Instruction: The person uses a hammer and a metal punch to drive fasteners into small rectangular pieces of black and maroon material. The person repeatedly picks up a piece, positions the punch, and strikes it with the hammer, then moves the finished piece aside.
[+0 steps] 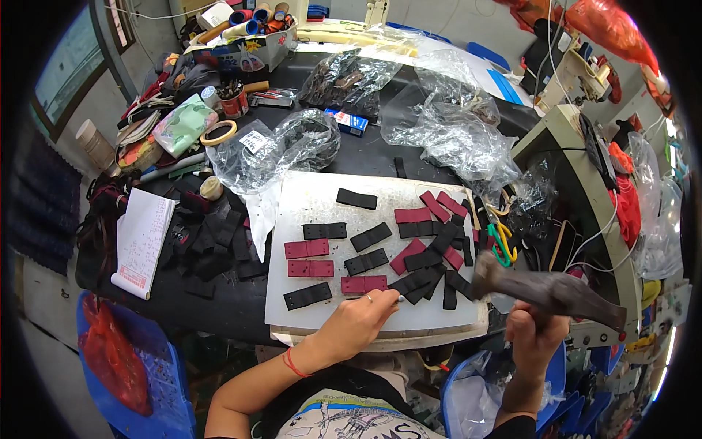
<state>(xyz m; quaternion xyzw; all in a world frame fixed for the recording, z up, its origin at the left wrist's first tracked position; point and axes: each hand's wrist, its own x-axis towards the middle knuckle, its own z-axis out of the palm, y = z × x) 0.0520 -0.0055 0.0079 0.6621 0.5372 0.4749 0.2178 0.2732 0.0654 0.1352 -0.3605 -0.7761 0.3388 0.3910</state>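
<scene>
We have our left hand narrowed in a pinch on a small thing, perhaps a metal pin, though it is too hidden to be sure. Our right hand is closed around a dark hammer just below its head, seemingly for control. A burgundy strip lies just beyond our left hand, black strips overlapping beside it, all probably kept within reach on a white board; clear bags lie farther back on the counter

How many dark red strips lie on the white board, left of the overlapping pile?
3: an upper strip and a lower strip at the board's left, and a third strip near the left hand. Others may be hidden underneath.
</scene>
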